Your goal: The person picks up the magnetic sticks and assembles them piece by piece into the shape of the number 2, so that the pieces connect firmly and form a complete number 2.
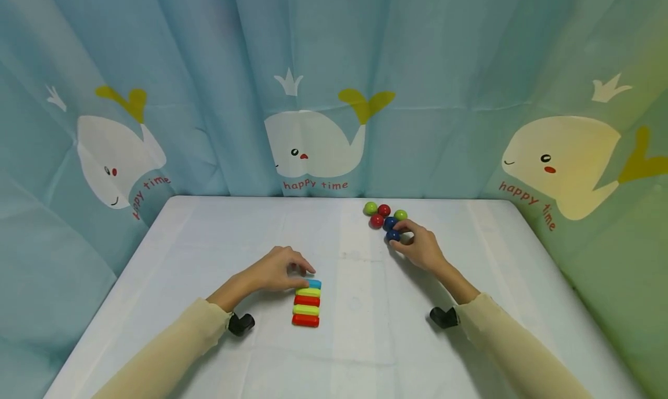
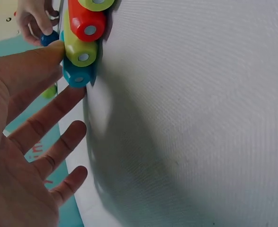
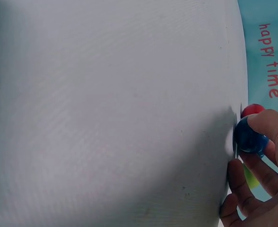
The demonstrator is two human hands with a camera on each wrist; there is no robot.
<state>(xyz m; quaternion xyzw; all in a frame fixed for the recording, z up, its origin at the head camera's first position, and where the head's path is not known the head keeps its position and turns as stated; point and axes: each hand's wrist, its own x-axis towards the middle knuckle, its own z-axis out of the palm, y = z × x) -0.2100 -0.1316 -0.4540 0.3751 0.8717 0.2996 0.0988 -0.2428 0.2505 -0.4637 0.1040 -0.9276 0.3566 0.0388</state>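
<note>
Five-stick row of magnetic building sticks lies side by side on the table, red and yellow-green with a blue stick (image 1: 315, 284) at the far end. My left hand (image 1: 276, 269) is at that blue stick, thumb on its left end and forefinger along its far side; the other fingers spread in the left wrist view. Round metal-like dots show in the ends of the sticks, as on the red stick (image 2: 89, 26). My right hand (image 1: 421, 249) pinches a dark blue ball (image 3: 250, 136) between thumb and forefinger, at the near side of a cluster of balls.
Beside the held ball sit another blue ball (image 1: 389, 223), a red ball (image 1: 376, 221), a second red one and two green balls, including a green ball (image 1: 370, 208). A whale-print curtain (image 1: 443, 155) hangs behind the white table (image 1: 250, 358).
</note>
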